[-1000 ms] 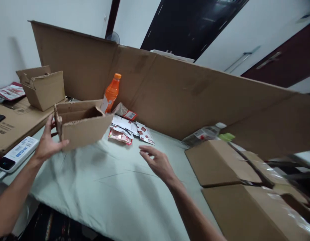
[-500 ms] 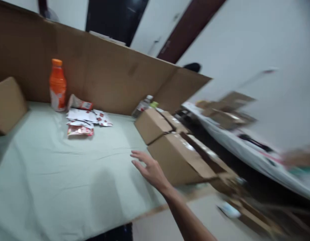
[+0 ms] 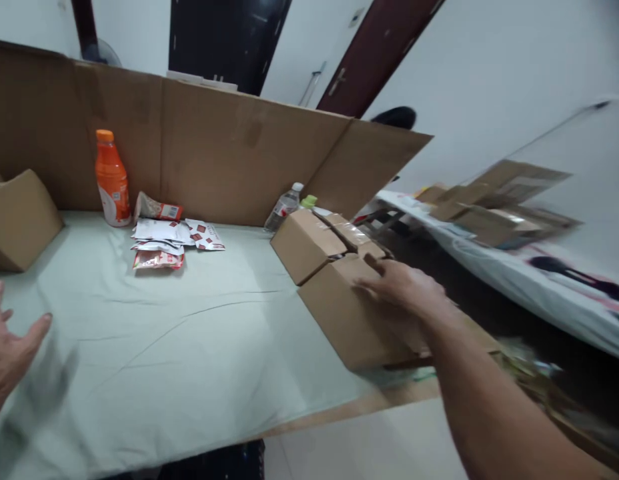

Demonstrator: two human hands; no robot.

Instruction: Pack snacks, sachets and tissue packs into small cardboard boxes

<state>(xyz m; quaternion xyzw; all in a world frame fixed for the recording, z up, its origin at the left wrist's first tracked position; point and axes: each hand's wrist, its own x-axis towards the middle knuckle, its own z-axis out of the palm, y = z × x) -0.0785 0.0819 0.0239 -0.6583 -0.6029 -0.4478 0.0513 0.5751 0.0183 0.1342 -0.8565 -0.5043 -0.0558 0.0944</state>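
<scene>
The right hand (image 3: 402, 287) is on the top edge of a cardboard box (image 3: 347, 313), its thumb toward the side facing the cloth; blur hides the fingers, so I cannot tell whether it grips. Just past that hand, farther from the person, stands a second box (image 3: 307, 243), with a clear bottle (image 3: 284, 208) leaning beyond it.

The left hand (image 3: 9, 347) is released, holding nothing, thumb and fingers spread above a pale green cloth (image 3: 214, 360). Just beyond it, apart from its fingers, sits a third box (image 3: 24, 223). Ahead and to the right of the left hand, an orange bottle (image 3: 112, 183) stands upright before a cardboard panel (image 3: 239, 160), near white packets (image 3: 164, 230) overlapping a red packet (image 3: 157, 260).
</scene>
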